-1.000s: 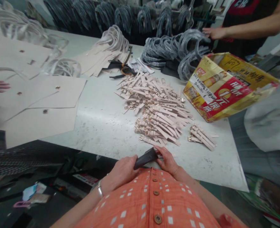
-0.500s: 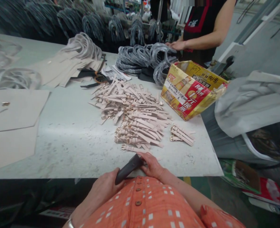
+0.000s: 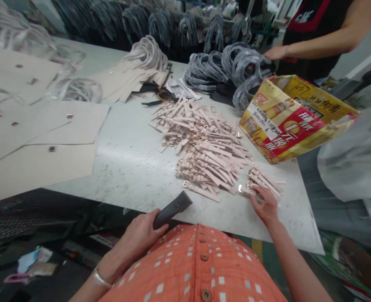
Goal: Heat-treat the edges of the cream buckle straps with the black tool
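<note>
Clasping a dark flat piece [image 3: 173,208] in the left hand [image 3: 141,233] at the desk [image 3: 135,167] near edge; right hand [image 3: 265,205] fingers rest curled on a buckled strap [image 3: 245,189], grip unclear. Best to pinch just one.

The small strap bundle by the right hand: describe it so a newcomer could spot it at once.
On the grey table, find the yellow and red carton at the right. Nearer the wearer than it, right of the big heap of pale pink buckle straps, lies a small strap bundle, touched by the right hand. Unlike the heap, it is a separate handful.
</note>
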Demonstrator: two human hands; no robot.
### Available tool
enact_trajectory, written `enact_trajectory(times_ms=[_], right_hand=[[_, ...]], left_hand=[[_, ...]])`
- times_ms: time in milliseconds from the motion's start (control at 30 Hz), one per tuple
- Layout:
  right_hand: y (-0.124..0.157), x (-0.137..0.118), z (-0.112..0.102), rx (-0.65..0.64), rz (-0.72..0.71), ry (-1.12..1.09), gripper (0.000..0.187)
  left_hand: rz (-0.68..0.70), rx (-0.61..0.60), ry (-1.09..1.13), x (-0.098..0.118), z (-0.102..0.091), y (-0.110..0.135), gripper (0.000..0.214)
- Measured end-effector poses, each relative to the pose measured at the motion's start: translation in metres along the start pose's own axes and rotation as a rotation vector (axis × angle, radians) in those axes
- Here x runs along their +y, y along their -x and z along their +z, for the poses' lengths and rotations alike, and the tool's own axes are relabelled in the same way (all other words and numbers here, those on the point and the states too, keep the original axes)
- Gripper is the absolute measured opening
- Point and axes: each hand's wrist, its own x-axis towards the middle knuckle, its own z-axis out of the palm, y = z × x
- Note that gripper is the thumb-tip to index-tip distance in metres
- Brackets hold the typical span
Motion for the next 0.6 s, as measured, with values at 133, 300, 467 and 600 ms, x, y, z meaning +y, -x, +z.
enact_trajectory(times_ms=[133,300,467,600], right_hand=[[-0.005,0.013,0.005,0.125,0.017,0.192,0.03],[-0.006,-0.064,0.048,-0.019,-0.22,0.009,0.023],[-0.014,-0.146,0.091,-0.349,-0.339,-0.018,0.028],[-0.018,-0.161,0.109,-0.448,-0.253,0.054,0.034]], left_hand=[[-0.021,0.027,0.011,-0.004,-0.001,0.003,0.028],[-0.033,0.052,-0.013,-0.005,0.0,0.005,0.029],[-0.02,0.035,0.001,-0.006,0.004,0.006,0.029],[-0.032,0.017,0.003,-0.008,0.006,0.008,0.029]])
